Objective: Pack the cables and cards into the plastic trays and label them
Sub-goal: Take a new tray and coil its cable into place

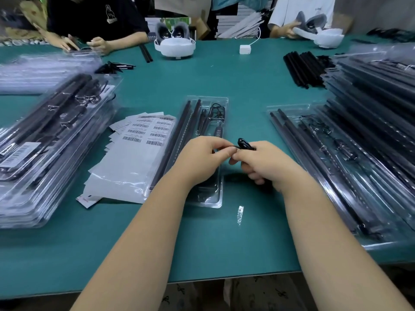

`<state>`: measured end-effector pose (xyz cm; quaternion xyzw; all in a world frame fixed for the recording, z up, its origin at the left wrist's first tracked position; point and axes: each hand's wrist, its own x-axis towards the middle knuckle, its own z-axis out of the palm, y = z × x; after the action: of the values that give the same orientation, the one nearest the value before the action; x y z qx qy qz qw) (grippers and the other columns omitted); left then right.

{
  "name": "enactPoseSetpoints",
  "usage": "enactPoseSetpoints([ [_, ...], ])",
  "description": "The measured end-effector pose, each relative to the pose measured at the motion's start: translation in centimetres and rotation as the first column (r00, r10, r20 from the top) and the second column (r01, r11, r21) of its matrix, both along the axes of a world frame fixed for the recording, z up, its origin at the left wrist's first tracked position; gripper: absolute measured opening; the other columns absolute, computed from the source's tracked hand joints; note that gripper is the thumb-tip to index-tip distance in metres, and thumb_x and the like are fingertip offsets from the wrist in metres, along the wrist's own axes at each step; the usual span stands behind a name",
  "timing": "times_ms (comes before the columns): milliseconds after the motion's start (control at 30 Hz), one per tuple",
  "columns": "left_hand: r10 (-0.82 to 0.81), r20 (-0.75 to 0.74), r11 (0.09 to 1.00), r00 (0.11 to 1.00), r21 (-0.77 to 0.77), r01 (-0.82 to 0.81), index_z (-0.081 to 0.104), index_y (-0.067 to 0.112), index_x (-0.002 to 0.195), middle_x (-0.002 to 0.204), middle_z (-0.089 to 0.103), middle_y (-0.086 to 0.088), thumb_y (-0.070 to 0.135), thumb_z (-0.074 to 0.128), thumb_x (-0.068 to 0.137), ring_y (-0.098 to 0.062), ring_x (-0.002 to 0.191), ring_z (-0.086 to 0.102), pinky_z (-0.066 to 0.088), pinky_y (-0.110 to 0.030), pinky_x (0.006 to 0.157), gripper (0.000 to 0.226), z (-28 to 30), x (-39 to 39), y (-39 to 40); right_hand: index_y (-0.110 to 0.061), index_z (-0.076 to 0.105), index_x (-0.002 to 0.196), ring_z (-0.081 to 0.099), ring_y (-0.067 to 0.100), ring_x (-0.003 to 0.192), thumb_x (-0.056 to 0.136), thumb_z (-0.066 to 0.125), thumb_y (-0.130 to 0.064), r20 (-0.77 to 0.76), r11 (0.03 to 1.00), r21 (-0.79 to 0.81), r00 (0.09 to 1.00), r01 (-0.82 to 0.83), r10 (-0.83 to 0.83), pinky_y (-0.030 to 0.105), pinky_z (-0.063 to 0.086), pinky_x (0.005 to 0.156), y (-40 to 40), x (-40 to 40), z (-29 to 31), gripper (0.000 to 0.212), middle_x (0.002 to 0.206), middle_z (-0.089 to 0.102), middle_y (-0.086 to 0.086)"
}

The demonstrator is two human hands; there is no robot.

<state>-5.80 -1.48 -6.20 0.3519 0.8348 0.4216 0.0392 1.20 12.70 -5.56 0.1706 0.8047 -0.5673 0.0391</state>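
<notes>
Hands meet above tray (221,199): left hand (197,158), right hand (267,162) grip black cable (243,145).

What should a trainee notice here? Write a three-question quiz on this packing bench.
1. True or false: both hands hold one small black cable.
2. The barcode cards lie on which side of the open tray: A left, B right, C inside it?
3. Fill in: the table top is ____.

Key
1. True: left hand and right hand pinch the black cable.
2. A: barcode cards lie left of the open tray.
3. Green: table.
</notes>
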Motion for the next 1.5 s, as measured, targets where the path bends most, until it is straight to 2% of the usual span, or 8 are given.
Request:
enactPoseSetpoints([
  [133, 0.002, 0.078, 1.000, 0.997, 0.011, -0.003, 0.073, 0.026, 0.087, 0.068, 0.066, 0.020, 0.022, 0.065, 0.087, 0.001, 0.063, 0.056, 0.043, -0.018, 0.065, 0.009, 0.1, 0.1, -0.4, -0.019, 0.037, 0.060, 0.020, 0.012, 0.035, 0.083, 0.061, -0.021, -0.139, 0.963, -0.221, 0.972, 0.157, -0.191, 0.019, 0.020, 0.039, -0.7, -1.0, -0.6, 0.034, 0.040, 0.028, -0.007],
  [533, 0.177, 0.212, 0.956, 0.961, 0.193, -0.219, 0.053, 0.031, 0.120, 0.065, 0.069, 0.010, 0.005, 0.058, 0.079, -0.002, 0.063, 0.059, 0.044, -0.019, 0.065, 0.049, 0.0, 1.8, 0.9, -0.014, 0.051, 0.067, 0.045, 0.016, 0.057, 0.084, 0.065, -0.041, -0.340, 0.951, -0.067, 0.889, 0.303, -0.307, 0.034, 0.040, 0.060, -2.7, -2.4, -2.0, 0.035, 0.056, 0.050, -0.005],
  [700, 0.056, 0.045, 0.998, 0.997, -0.025, -0.055, 0.048, 0.033, 0.127, 0.107, 0.068, 0.017, 0.033, 0.055, 0.090, -0.006, 0.102, 0.058, 0.044, -0.021, 0.084, 0.038, 1.3, 2.8, 0.5, -0.014, 0.059, 0.069, 0.055, 0.015, 0.061, 0.096, 0.052, -0.034, -0.222, 0.826, -0.397, 0.831, 0.400, -0.510, 0.029, 0.045, 0.063, -2.3, -2.8, -1.8, 0.034, 0.066, 0.062, 0.000],
  [800, 0.206, -0.197, 0.913, 0.959, -0.314, -0.261, 0.046, 0.028, 0.123, 0.125, 0.052, 0.003, 0.061, 0.053, 0.078, -0.023, 0.119, 0.043, 0.038, -0.045, 0.096, 0.057, 1.7, 4.1, 0.1, -0.013, 0.057, 0.072, 0.055, 0.013, 0.056, 0.099, 0.048, -0.030, -0.214, 0.746, -0.475, 0.762, 0.466, -0.612, 0.028, 0.046, 0.062, -2.3, -2.9, -1.9, 0.033, 0.061, 0.061, -0.002],
  [900, 0.168, -0.028, 0.777, 0.985, -0.611, -0.150, 0.029, 0.027, 0.138, 0.148, 0.025, -0.004, 0.084, 0.051, 0.059, -0.028, 0.139, 0.017, 0.015, -0.068, 0.105, 0.100, 1.7, 5.1, -0.4, -0.017, 0.053, 0.076, 0.054, 0.008, 0.049, 0.096, 0.055, -0.023, -0.220, 0.685, -0.561, 0.714, 0.465, -0.665, 0.025, 0.048, 0.059, -2.0, -3.0, -2.0, 0.021, 0.051, 0.058, -0.009],
  [1033, 0.020, 0.066, 0.721, 0.998, -0.692, 0.031, -0.002, 0.037, 0.149, 0.159, -0.011, -0.002, 0.066, 0.063, 0.065, -0.028, 0.145, -0.017, -0.002, -0.070, 0.106, 0.109, 1.5, 6.2, -1.4, -0.017, 0.052, 0.074, 0.048, 0.005, 0.040, 0.088, 0.067, -0.023, -0.212, 0.689, -0.565, 0.727, 0.454, -0.653, 0.018, 0.044, 0.047, -1.9, -3.0, -1.9, 0.022, 0.041, 0.051, -0.013],
  [1267, 0.132, 0.232, 0.964, 0.964, -0.257, -0.070, 0.024, 0.041, 0.144, 0.141, 0.044, 0.009, 0.047, 0.051, 0.059, -0.017, 0.135, 0.034, 0.020, -0.056, 0.113, 0.090, 2.5, 6.6, -2.7, -0.016, 0.049, 0.063, 0.043, 0.011, 0.036, 0.087, 0.059, -0.024, -0.038, 0.511, -0.712, 0.700, 0.481, -0.713, 0.029, 0.037, 0.059, -1.3, -3.0, -1.5, 0.028, 0.039, 0.046, -0.007],
  [1500, 0.174, 0.560, 0.926, 0.810, 0.188, -0.329, 0.049, 0.049, 0.095, 0.100, 0.063, 0.029, 0.029, 0.058, 0.051, -0.011, 0.116, 0.055, 0.021, -0.060, 0.112, 0.049, 0.5, 6.0, -1.0, -0.018, 0.040, 0.049, 0.050, 0.015, 0.058, 0.093, 0.056, -0.030, 0.059, 0.372, -0.815, 0.703, 0.443, -0.709, 0.026, 0.040, 0.064, -1.2, -2.8, -1.2, 0.049, 0.045, 0.055, -0.005],
])
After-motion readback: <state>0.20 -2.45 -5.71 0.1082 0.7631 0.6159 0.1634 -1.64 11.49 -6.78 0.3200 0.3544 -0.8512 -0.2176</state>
